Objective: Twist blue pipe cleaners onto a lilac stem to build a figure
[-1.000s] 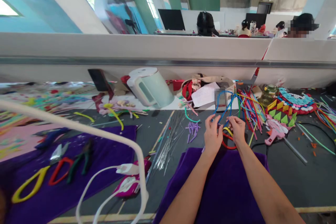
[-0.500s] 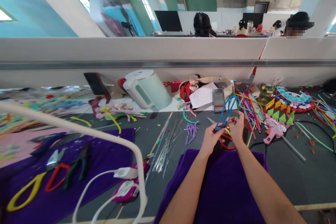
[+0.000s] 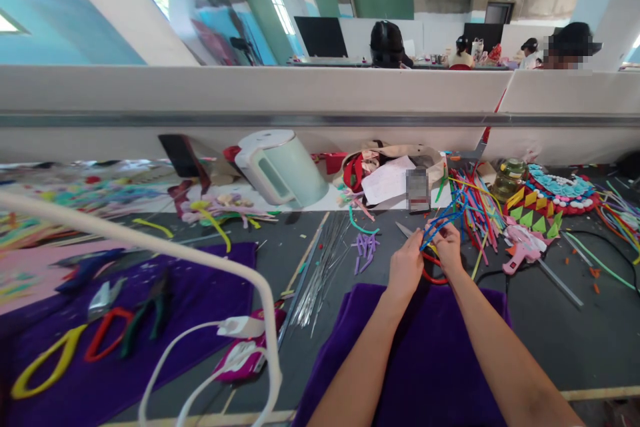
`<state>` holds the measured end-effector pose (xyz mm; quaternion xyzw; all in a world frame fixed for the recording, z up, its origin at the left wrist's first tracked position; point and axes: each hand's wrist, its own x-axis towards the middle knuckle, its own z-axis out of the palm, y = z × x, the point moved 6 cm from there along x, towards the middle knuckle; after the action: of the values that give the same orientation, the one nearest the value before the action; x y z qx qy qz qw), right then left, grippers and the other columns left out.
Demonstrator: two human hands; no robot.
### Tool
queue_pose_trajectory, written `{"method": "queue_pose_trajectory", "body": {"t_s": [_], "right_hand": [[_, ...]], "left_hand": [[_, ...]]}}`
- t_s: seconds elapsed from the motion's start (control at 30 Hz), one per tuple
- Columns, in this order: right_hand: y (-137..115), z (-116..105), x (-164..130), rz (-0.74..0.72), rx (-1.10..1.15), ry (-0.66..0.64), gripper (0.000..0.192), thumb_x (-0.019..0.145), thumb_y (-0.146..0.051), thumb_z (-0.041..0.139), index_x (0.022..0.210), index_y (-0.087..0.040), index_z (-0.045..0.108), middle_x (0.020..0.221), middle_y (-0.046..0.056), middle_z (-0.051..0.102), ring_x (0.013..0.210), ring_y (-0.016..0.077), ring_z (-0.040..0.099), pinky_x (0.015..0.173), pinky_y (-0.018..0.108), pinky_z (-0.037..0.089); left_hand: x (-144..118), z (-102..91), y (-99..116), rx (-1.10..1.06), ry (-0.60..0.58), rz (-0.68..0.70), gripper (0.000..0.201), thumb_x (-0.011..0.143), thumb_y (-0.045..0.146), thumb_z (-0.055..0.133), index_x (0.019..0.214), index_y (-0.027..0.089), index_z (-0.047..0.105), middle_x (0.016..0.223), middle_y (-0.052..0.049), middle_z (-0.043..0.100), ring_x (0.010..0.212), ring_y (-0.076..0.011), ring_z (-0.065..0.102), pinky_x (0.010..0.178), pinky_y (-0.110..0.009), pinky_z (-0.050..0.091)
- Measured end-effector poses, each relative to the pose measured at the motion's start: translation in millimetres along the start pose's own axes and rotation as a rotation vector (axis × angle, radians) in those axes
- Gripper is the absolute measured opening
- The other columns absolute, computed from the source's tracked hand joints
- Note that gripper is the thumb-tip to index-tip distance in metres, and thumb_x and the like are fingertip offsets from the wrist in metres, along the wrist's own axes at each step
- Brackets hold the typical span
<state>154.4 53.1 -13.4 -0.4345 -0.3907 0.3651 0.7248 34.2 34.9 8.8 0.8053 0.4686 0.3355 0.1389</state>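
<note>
Head view: both hands [image 3: 427,257] still pinch the blue pipe cleaner [image 3: 445,217], its loop now flatter

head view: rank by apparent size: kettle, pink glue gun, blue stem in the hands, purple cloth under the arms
1. Purple cloth, though it is nearest the camera.
2. Kettle.
3. and 4. Pink glue gun and the blue stem look alike; the stem, pinched by left hand and right hand, is bent.

A: What moved? The blue pipe cleaner [image 3: 443,219]?
B: Yes. Earlier a tall open loop rising toward the surface's far edge; now pinched narrow, slanting right over the coloured stems [image 3: 475,203].
A: Hands?
B: Left hand [image 3: 406,265] and right hand [image 3: 447,248] drew closer together.
</note>
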Motion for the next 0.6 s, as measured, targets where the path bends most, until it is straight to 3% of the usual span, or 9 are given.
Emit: {"method": "queue_pose_trajectory", "body": {"t_s": [0.13, 0.4, 0.6], "right_hand": [[1.8, -0.7, -3.0, 0.029, 0.028, 0.036, 0.018, 0.070, -0.033, 0.064, 0.073, -0.018, 0.055, 0.066, -0.002, 0.056, 0.059, 0.0106, 0.052, 0.056, 0.022, 0.045], [2.7, 3.9, -6.4, 0.121, 0.169, 0.058, 0.014, 0.069, -0.027, 0.062, 0.075, -0.018, 0.054, 0.066, -0.002, 0.060, 0.060, 0.0123, 0.059, 0.062, 0.026, 0.051], [7.6, 1.2, -4.7, 0.238, 0.359, 0.117, 0.015, 0.066, -0.024, 0.062, 0.070, -0.020, 0.049, 0.062, -0.004, 0.060, 0.057, 0.0110, 0.061, 0.060, 0.025, 0.052]], "left_hand": [[0.4, 0.8, -2.3, 0.019, 0.030, 0.002, 0.052, 0.076, 0.000, 0.042, 0.125, 0.017, 0.051, 0.127, -0.010, 0.057, 0.115, -0.0204, 0.056, 0.099, -0.035, 0.045], [-1.9, -1.7, -5.5, -0.035, 0.103, 0.037, 0.060, 0.070, -0.004, 0.043, 0.124, 0.019, 0.052, 0.131, -0.007, 0.054, 0.117, -0.0181, 0.054, 0.100, -0.033, 0.044], [0.3, -6.4, -8.2, -0.179, 0.148, -0.043, 0.044, 0.079, 0.006, 0.045, 0.119, 0.020, 0.057, 0.120, -0.006, 0.063, 0.106, -0.0187, 0.061, 0.095, -0.034, 0.046]]}}
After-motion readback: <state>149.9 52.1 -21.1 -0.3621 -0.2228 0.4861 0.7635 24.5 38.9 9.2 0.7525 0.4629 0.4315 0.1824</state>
